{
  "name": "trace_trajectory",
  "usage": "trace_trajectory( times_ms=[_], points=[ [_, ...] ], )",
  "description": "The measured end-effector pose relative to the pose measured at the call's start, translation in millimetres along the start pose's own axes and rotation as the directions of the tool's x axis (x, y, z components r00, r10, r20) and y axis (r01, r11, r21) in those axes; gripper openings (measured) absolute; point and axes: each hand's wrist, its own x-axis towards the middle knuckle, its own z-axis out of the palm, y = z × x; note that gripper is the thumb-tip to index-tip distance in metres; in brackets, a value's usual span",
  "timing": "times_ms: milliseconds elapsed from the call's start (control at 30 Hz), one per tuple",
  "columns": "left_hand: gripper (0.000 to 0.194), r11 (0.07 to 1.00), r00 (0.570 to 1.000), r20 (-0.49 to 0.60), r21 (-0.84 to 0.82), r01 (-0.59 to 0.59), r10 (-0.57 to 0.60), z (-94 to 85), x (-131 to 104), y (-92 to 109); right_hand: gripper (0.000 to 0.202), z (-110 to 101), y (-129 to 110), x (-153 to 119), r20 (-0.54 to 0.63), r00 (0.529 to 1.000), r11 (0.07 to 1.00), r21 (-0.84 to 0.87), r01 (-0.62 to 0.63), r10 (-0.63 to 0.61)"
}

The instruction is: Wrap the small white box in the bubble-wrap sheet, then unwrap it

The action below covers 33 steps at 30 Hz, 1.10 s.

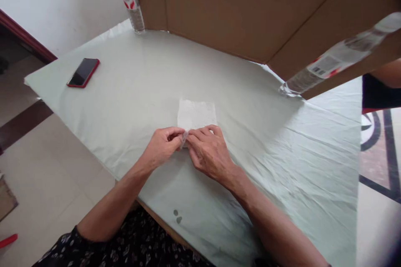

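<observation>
A white square of thin, tissue-like paper (pixel 196 113) lies on the cloth-covered table, its near part hidden beneath my fingers. My left hand (pixel 164 146) is closed in a pinch on a small crumpled translucent strip (pixel 184 138) at the paper's near left corner. Whether this strip is plastic or part of the paper I cannot tell. My right hand (pixel 211 150) rests palm down over the near edge of the paper. Its fingers are bent and pressed together, and the fingertips touch the paper beside the strip; their undersides are hidden.
A pale green cloth (pixel 150 79) covers the table. A phone with a red case (pixel 84 73) lies at the left. A large cardboard panel (pixel 219 8) stands behind, with clear bottles at its left (pixel 133 4) and right (pixel 335 60). Part of another person's arm (pixel 390 74) shows at far right.
</observation>
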Motion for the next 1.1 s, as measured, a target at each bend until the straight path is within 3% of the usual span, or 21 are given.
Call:
trace_trajectory(
  times_ms=[67,133,233,333,400,500,567,667,867,1100],
  points=[
    [0.023,0.966,0.983,-0.046,0.197,-0.165,0.177,7.3,0,-3,0.016,0,0,-1,-0.010,1.000,1.000,0.013,-0.005,0.005],
    [0.022,0.868,0.934,-0.052,0.391,-0.306,0.353,13.8,-1,-8,0.017,0,3,-1,-0.014,1.000,0.999,0.046,-0.001,0.002],
    [0.022,0.696,0.854,-0.033,0.596,-0.400,0.519,20.0,-2,-13,0.018,-5,13,-4,-0.076,0.996,0.994,0.102,-0.035,0.043],
    [0.020,0.569,0.793,-0.008,0.701,-0.430,0.609,21.7,-2,-16,0.016,-14,30,-12,-0.179,0.961,0.975,0.110,-0.193,0.211],
    [0.019,0.528,0.776,0.034,0.715,-0.459,0.629,21.2,-2,-15,0.018,-21,41,-21,-0.154,0.917,0.928,0.127,-0.351,0.368],
    [0.020,0.513,0.777,0.098,0.699,-0.498,0.621,19.8,0,-13,0.036,-25,50,-35,0.080,0.806,0.789,0.171,-0.590,0.586],
    [0.020,0.512,0.784,0.121,0.695,-0.505,0.609,18.9,1,-12,0.051,-24,49,-41,0.220,0.719,0.695,0.186,-0.695,0.659],
    [0.019,0.500,0.800,0.158,0.707,-0.500,0.579,17.2,3,-9,0.068,-16,43,-42,0.264,0.657,0.620,0.217,-0.754,0.706],
    [0.019,0.450,0.798,0.190,0.740,-0.499,0.572,15.2,6,-8,0.087,4,37,-26,0.198,0.651,0.569,0.346,-0.746,0.733],
    [0.021,0.511,0.842,0.145,0.736,-0.443,0.520,19.1,5,-10,0.079,15,25,-20,0.121,0.677,0.512,0.563,-0.649,0.726]
  ],
)
